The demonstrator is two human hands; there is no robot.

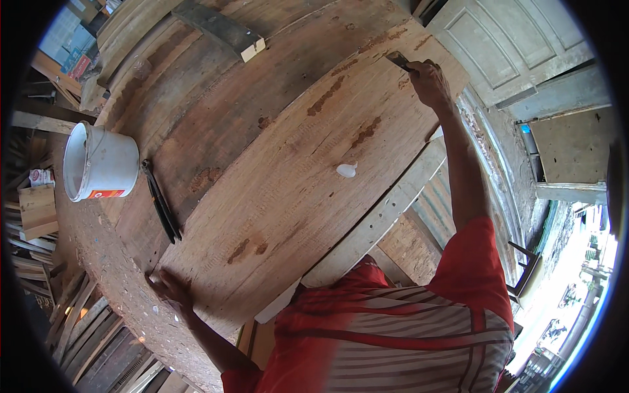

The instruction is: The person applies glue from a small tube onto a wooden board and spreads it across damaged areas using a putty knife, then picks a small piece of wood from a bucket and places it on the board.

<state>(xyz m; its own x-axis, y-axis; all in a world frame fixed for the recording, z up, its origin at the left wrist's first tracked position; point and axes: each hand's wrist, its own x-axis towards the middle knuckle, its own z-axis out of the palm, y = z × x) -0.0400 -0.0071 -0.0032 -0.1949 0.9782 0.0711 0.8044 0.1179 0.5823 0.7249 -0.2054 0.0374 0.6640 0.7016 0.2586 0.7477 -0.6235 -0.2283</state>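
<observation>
Stretched out to the far right, my right hand (429,82) is closed round the handle of a putty knife (398,61). Its blade lies at the surface of a long wooden board (295,190) marked with brown filler patches. At the near left corner of that board rests my left hand (171,290), fingers apart and holding nothing. A small white piece (346,170), its kind unclear, sits on the board. Long dark-handled pincers (161,200) lie left of the board, beside a white bucket (108,164) with a red and orange label.
A dark timber block (219,29) lies across the planks at the back. Wood offcuts (82,321) are piled at the left. Along the board's near side runs a pale strip with holes (380,216). A white panelled door (504,46) leans at the far right.
</observation>
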